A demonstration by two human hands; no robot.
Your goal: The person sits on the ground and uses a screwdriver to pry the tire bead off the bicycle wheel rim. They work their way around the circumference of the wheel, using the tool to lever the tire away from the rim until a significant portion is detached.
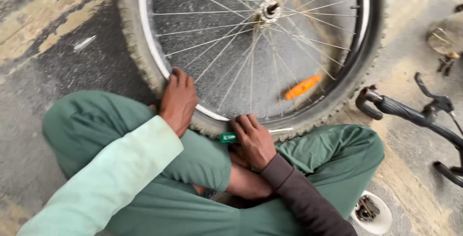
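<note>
Left hand (178, 100) – pale green sleeve, fingers curled over the near edge of the bicycle wheel (251, 48), gripping tyre and rim together. Wheel lies flat on the grey pavement (58, 62), knobbly tyre against the person's crossed green-trousered legs; silver spokes run to the hub (268, 10), orange reflector (302, 87) among the spokes on the near right. Right hand (254, 140) – dark sleeve, closed around a green-handled tool (227, 137) whose metal shaft lies along the tyre's edge. White bowl (374, 214) of small dark parts beside the right knee. Black handlebar grip (400, 110) with brake lever at far right, apart from the wheel
</note>
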